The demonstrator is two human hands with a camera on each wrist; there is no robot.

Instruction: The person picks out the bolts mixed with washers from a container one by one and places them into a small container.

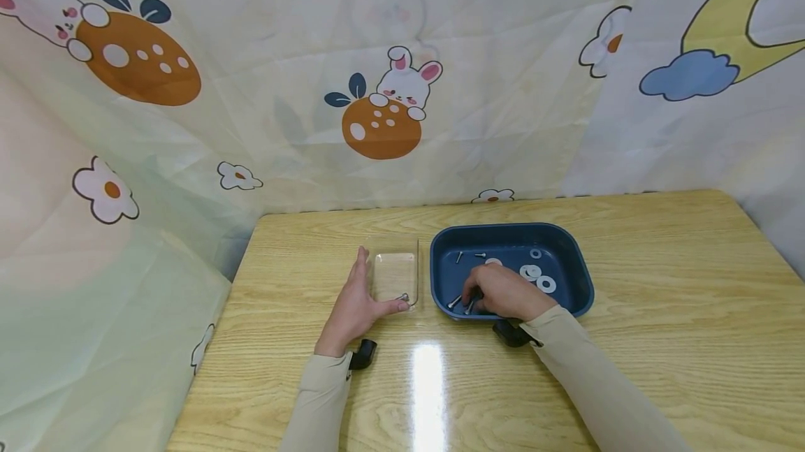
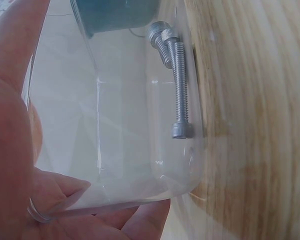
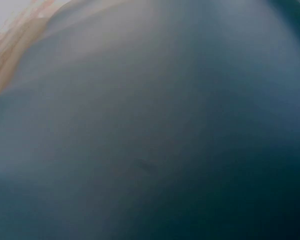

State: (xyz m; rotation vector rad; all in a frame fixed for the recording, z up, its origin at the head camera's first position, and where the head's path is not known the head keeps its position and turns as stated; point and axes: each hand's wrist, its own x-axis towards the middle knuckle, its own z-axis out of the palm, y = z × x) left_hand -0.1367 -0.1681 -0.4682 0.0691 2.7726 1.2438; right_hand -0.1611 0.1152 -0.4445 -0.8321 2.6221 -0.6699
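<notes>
My left hand [image 1: 357,302] grips a clear plastic box [image 1: 395,272], fingers along its left side and thumb across the near edge. Silver socket-head bolts [image 2: 180,90] lie together inside that box, close to the wall in the left wrist view. My right hand [image 1: 508,291] reaches down into a dark blue tray [image 1: 571,298], its fingers curled and pinching a silver bolt [image 1: 469,308] near the front wall. Just left of those fingertips lies another bolt [image 1: 455,302]. The tray's blue wall [image 3: 140,125] fills the right wrist view and hides the right fingers there.
Towards the tray's back are two small screws, one of them a short screw [image 1: 481,254]. Several white washers [image 1: 546,284] lie at its right side. The wooden table [image 1: 302,263] ends at a patterned cloth [image 1: 302,158] hanging behind and at the left.
</notes>
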